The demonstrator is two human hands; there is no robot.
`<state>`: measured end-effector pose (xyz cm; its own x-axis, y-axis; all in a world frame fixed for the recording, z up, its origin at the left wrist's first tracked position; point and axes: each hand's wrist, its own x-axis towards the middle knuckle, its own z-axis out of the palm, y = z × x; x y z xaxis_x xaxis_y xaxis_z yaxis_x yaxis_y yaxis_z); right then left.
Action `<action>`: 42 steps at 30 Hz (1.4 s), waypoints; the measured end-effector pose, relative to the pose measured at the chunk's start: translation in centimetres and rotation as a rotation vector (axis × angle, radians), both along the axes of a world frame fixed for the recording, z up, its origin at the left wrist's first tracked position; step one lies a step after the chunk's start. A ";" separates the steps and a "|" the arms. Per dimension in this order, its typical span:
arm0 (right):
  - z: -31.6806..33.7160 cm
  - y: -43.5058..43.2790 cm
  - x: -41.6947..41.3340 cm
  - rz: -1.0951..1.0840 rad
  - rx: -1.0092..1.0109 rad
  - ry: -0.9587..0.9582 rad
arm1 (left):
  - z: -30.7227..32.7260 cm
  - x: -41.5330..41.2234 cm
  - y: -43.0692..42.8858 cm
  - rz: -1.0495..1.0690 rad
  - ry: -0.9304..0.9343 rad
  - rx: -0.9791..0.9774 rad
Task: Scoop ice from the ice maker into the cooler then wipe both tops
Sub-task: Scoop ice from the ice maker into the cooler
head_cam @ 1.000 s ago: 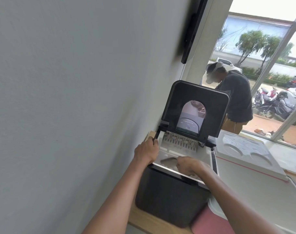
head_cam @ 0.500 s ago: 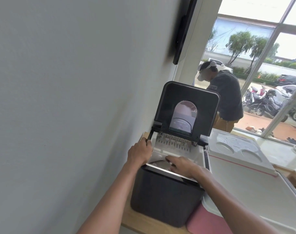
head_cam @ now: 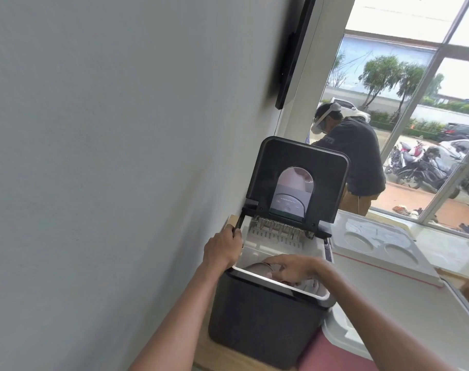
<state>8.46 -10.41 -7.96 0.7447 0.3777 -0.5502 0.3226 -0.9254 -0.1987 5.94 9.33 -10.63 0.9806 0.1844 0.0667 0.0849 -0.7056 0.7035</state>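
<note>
A grey wall fills everything left of the ice maker, and a tall window stands behind and to its right. The white cooler sits just right of the ice maker, touching or nearly touching its side. The cooler's top is shut, with two round recesses at the far end. The ice maker itself is a black box on a wooden desk, close against the wall. Its lid is raised upright at the back, baring the white basin inside. Behind the ice maker a person in a dark shirt and a white headset bends forward. Above it a dark flat panel hangs on the wall. A pink cloth lies at the ice maker's near right corner, under the right forearm. The left hand holds the ice maker's left rim, fingers curled round the edge beside the black lid strut. The right hand reaches down into the basin with its fingers stretched toward a curved grey object. Whether the right hand grips that object cannot be told, and the object is too hidden to name.
</note>
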 end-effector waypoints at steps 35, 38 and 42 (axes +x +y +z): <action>3.7 -1.3 0.0 -0.255 0.278 0.323 | -0.3 0.1 -0.2 0.070 0.006 -0.071; 3.9 -1.4 0.0 -0.284 0.305 0.370 | -0.4 0.1 -0.3 0.078 0.001 -0.067; 4.0 -1.3 -0.2 -0.281 0.304 0.375 | -0.6 0.2 -0.3 0.089 0.001 -0.062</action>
<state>8.24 -11.74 -3.97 0.6142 0.3762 -0.6937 -0.0723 -0.8485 -0.5242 6.17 9.05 -11.18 0.9602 0.2743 0.0519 0.1456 -0.6506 0.7453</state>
